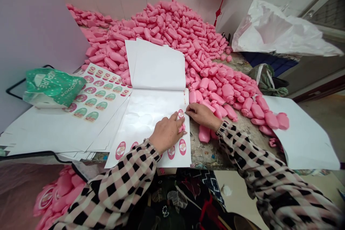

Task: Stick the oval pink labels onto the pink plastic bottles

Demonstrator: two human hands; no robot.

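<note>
My left hand (pixel 167 133) lies on a white sticker sheet (pixel 145 107), fingers stretched out and partly over the pink oval labels near its right side. Just above those fingertips is one oval label (pixel 180 114), and more labels (pixel 171 152) run along the sheet's lower part. At the right edge of the sheet, my right hand (pixel 202 115) has thumb and forefinger pinched together beside the upper label. What sits in that pinch is too small to make out. Pink plastic bottles (pixel 204 133) lie close to the right wrist.
A large heap of pink bottles (pixel 172 25) fills the table's back. To the left are printed sticker sheets (pixel 94 97) and a green pack (pixel 55 86). A white sheet (pixel 304 125) and white plastic bag (pixel 280 30) lie right. More bottles (pixel 63 194) hang below, left.
</note>
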